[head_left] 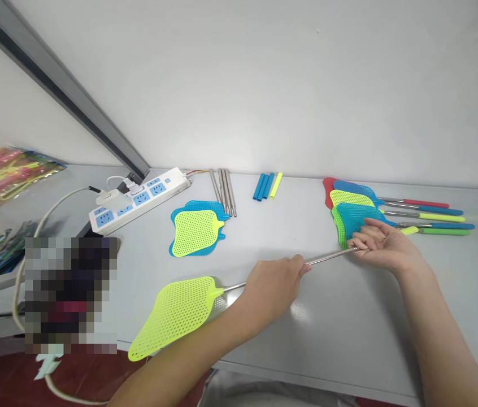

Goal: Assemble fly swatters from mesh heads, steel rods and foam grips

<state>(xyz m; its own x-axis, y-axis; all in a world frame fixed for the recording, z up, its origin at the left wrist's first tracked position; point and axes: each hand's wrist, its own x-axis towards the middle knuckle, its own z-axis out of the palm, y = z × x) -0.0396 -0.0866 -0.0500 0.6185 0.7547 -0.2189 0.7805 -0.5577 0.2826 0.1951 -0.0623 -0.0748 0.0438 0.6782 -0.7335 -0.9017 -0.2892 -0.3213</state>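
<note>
My left hand (275,285) is closed around the thin metal rod of a yellow-green fly swatter (175,316). Its perforated head points to the lower left, partly behind my left forearm. At the rod's other end, my right hand (381,246) is closed, its curled fingers at the tip of the rod. A yellow handle sleeve (409,230) sticks out behind this hand, in line with the rod; how far the rod goes into it is hidden by the fingers. Just beyond my right hand lies a pile of fly swatters (357,217) with red, blue, yellow and green handles.
Loose swatter heads (195,232), blue and yellow, lie stacked left of centre. Behind them are several metal rods (227,192); blue and yellow sleeves (266,186) lie near the wall. A power strip (141,200) with plugged-in cords and bagged goods (8,172) are at left.
</note>
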